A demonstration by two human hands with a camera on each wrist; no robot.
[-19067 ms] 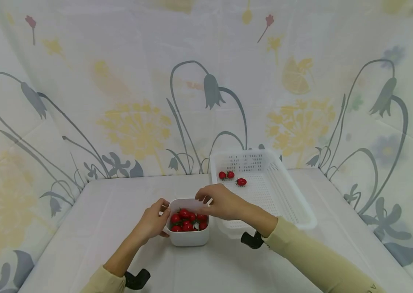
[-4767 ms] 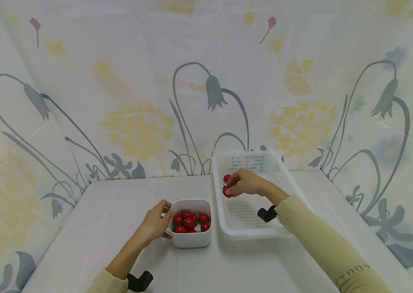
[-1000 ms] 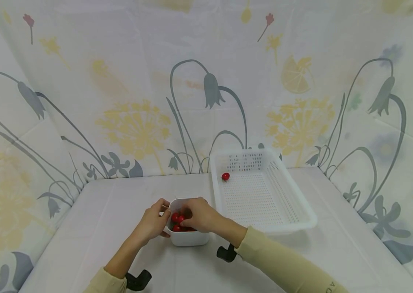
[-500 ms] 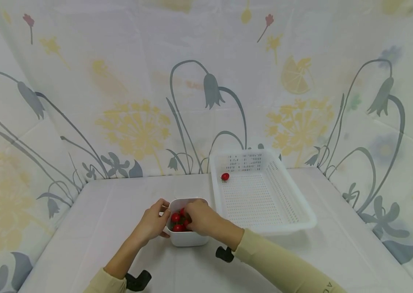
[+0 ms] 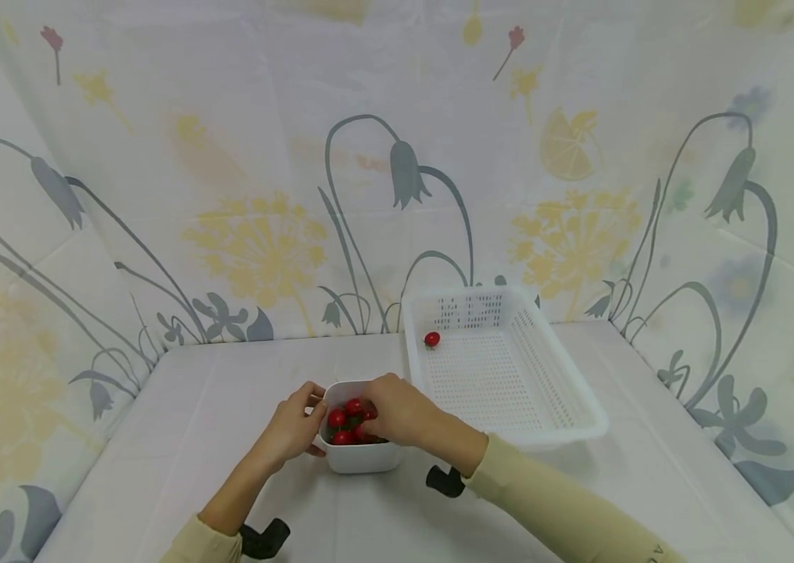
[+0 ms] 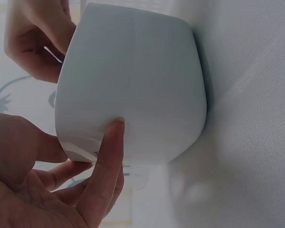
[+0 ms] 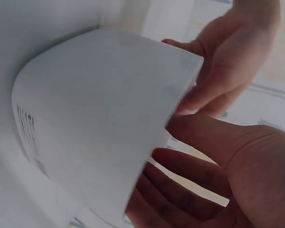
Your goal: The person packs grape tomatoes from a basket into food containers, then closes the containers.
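Note:
My left hand (image 5: 295, 426) holds the left side of a small white container (image 5: 363, 460). In the left wrist view, its thumb is at the rim and a finger lies along the outer wall. Red cherry tomatoes (image 5: 343, 438) with green stems fill the bottom of the container. Over its right part, my right hand (image 5: 400, 410) reaches in, thumb and fingers down among the tomatoes. The container wall hides those fingertips in the right wrist view, so whether they pinch a tomato is unclear. One more cherry tomato (image 5: 432, 338) lies in the white perforated basket (image 5: 597, 422).
The basket stands just right of and behind the container, with the single tomato near its back left corner. A white cloth covers the table (image 5: 214, 407). Behind it rises a flower-printed curtain (image 5: 263, 156). Both wrists carry black camera mounts (image 5: 266, 539).
Compared with several seconds ago, one fewer tomato is in the basket. Over the last second the right hand has stayed in the container, shifting slightly and rising a little. The left hand is still.

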